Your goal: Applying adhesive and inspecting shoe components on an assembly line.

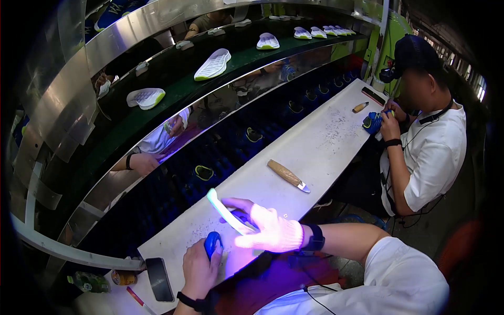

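My left hand (199, 268) is closed around a small blue shoe (213, 242) at the near edge of the bench, hiding much of it. My right hand (275, 231), in a pale knit glove, is raised over the bench and grips a long, curved white piece (224, 211). It looks like a shoe sole seen edge-on. Violet light makes the glove and the piece glow. Beyond my right hand lies a knife (287, 175) with a tan wrapped handle and a short bare blade.
White soles with lime edges (212, 65) sit on a green conveyor (181, 90). Blue shoes (203, 172) stand on the dark lower line. Left lie a phone (159, 279), bottle (89, 282) and can (124, 277). At right, a co-worker (430, 136) holds a blue shoe (373, 122).
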A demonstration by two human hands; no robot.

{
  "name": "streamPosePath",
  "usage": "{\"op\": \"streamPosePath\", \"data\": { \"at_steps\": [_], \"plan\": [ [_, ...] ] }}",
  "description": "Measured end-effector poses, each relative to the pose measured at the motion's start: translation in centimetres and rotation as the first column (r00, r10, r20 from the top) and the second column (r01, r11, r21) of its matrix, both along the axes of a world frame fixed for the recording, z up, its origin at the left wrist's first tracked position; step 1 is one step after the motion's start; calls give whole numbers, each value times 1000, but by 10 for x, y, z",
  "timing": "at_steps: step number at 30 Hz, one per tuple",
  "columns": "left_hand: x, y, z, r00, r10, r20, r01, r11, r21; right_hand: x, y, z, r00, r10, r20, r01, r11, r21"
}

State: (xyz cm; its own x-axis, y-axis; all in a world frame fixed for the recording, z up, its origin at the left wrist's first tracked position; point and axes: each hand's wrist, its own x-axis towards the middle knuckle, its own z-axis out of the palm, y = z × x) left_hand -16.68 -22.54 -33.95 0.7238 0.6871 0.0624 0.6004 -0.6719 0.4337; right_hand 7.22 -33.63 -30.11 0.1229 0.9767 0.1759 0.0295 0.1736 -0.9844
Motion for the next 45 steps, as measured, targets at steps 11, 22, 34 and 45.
{"op": "streamPosePath", "data": {
  "at_steps": [11, 22, 34, 45],
  "plan": [
    [29, -68, -16, 680, 230, 696, 194, 859, -474, -2, -109, -50, 814, -495, -304, 483, 867, -121],
    [29, -88, -39, 523, 90, 848, 157, 967, -199, -16, -68, -63, 991, -39, -130, 50, 996, 80],
    [11, -122, -29, 649, 157, 744, 244, 884, -399, -59, -76, -86, 917, -151, -370, 215, 967, 138],
    [5, -137, -40, 535, 309, 786, 221, 847, -483, -68, -88, -93, 950, -111, -293, 153, 980, 125]
  ]
}}
